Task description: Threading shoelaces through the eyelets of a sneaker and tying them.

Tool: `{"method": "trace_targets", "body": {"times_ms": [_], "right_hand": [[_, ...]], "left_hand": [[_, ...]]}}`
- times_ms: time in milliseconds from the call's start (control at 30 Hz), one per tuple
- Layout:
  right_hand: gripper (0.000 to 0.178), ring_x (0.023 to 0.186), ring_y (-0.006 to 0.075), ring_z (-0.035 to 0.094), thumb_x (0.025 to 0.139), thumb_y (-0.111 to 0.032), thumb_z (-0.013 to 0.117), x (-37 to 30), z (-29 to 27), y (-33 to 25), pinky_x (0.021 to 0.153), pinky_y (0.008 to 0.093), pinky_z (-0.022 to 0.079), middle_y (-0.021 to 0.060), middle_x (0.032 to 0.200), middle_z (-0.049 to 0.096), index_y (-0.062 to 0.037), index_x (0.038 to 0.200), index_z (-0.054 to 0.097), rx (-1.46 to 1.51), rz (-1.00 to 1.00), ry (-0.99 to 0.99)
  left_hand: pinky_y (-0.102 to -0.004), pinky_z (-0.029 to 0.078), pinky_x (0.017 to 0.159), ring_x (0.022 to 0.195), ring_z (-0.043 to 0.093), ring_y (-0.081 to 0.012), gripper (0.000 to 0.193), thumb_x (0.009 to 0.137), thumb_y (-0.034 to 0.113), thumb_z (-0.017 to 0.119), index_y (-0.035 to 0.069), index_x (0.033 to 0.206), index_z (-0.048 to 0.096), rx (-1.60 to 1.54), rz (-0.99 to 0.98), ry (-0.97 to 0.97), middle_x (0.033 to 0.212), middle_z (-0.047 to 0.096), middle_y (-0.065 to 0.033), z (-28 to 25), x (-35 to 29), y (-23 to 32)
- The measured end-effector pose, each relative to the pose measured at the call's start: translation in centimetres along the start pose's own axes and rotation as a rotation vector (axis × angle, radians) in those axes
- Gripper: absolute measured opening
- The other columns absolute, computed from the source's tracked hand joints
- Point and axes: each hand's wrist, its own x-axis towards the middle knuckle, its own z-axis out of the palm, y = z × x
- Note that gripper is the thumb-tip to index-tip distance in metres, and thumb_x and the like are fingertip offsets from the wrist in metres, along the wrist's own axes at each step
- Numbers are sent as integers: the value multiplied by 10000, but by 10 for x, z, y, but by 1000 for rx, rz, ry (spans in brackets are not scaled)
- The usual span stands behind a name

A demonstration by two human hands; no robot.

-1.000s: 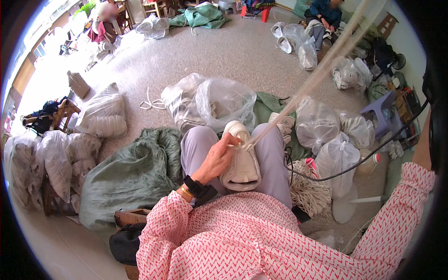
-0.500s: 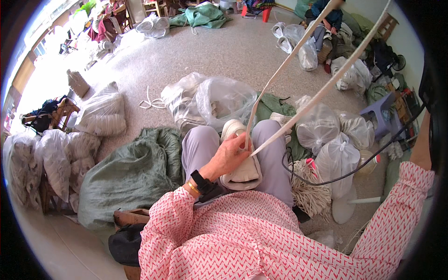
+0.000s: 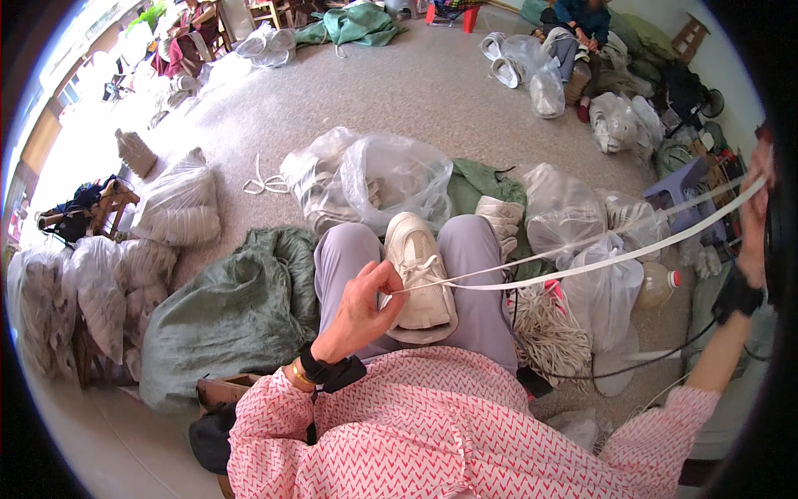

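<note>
A cream sneaker (image 3: 424,309) rests upright between my knees, its toe pointing away from me and its laces partly threaded. Beside its left edge is my left hand (image 3: 359,304), with thumb and forefinger pinched on a shoelace strand. Out at the far right, my right hand (image 3: 755,204) is raised, partly blurred and dark at the rim, its fingers closed on the long white shoelace (image 3: 657,248). Two strands of that lace stretch across from the shoe to the right hand, the lower one sagging slightly.
Clear bags of shoes (image 3: 391,179) lie beyond my knees, others (image 3: 567,212) to the right. A bundle of laces (image 3: 559,333) sits by my right knee, near a dark cable (image 3: 657,366). Green cloth (image 3: 237,312) lies left. Another person (image 3: 582,29) sits at the far right.
My right hand has come down into view at the right, bringing the lace strands from steep to nearly level. My left hand has shifted from over the shoe to its left edge.
</note>
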Motion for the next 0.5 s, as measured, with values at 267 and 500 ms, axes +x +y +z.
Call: {"method": "trace_targets", "body": {"times_ms": [267,500], "right_hand": [[265,827,16,562,1028,-176,657,-232,-83,179,673,173,457,1,1075,693,-40,1256,663,173,513,530],[152,672,49,606,970,-77,694,-244,230,199,574,210,491,-10,916,706,-27,1113,707,-198,713,-82]], "left_hand": [[-338,486,705,787,598,-221,169,839,6,741,31,922,595,-37,26,-251,840,588,-78,-29,-16,19],[-339,511,696,756,626,-179,217,857,56,783,16,929,582,30,-242,-452,841,636,-79,-88,-44,43]]}}
